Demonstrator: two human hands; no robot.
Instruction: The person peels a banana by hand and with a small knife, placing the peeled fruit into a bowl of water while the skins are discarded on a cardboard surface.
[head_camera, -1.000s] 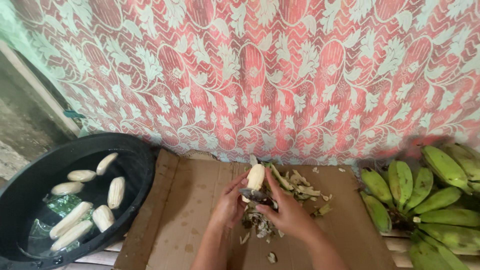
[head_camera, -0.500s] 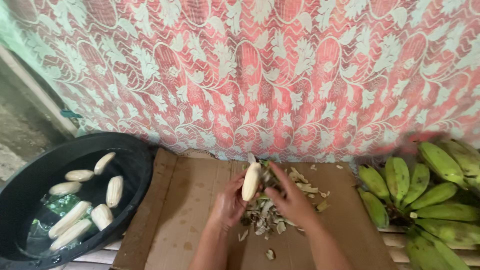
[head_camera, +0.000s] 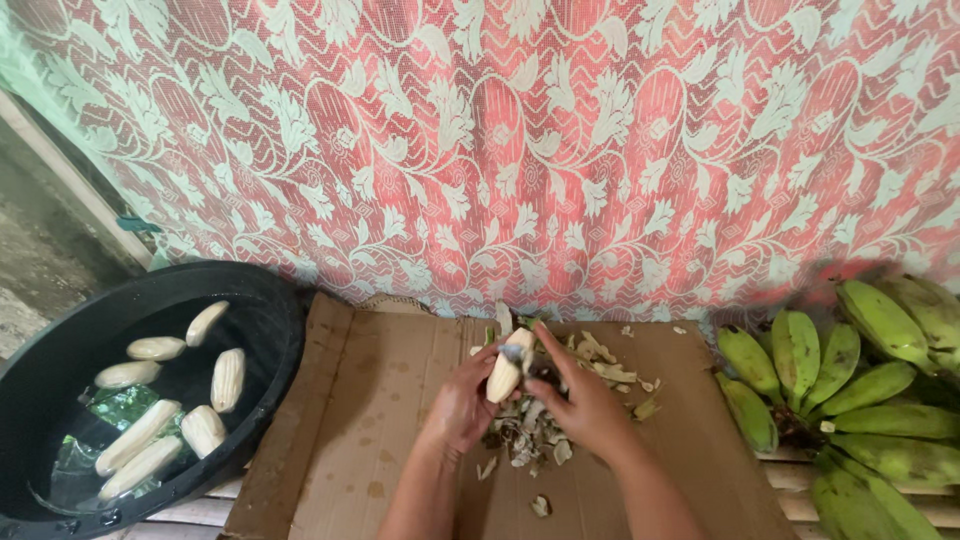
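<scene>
My left hand (head_camera: 461, 405) grips a pale peeled banana (head_camera: 506, 372), held upright over a sheet of brown cardboard (head_camera: 370, 400). My right hand (head_camera: 585, 405) is closed around a small knife (head_camera: 525, 356) whose blade rests against the top of the banana. A heap of green and brown peel scraps (head_camera: 530, 430) lies on the cardboard under and behind both hands.
A black basin (head_camera: 270, 330) of water at the left holds several peeled bananas (head_camera: 228, 379). Bunches of green unpeeled bananas (head_camera: 860, 390) lie at the right on wooden slats. A red and white patterned curtain (head_camera: 560, 150) hangs close behind the cardboard.
The knife has moved from the banana's lower side up to its top end. The banana has been turned in my left hand and tilted a little.
</scene>
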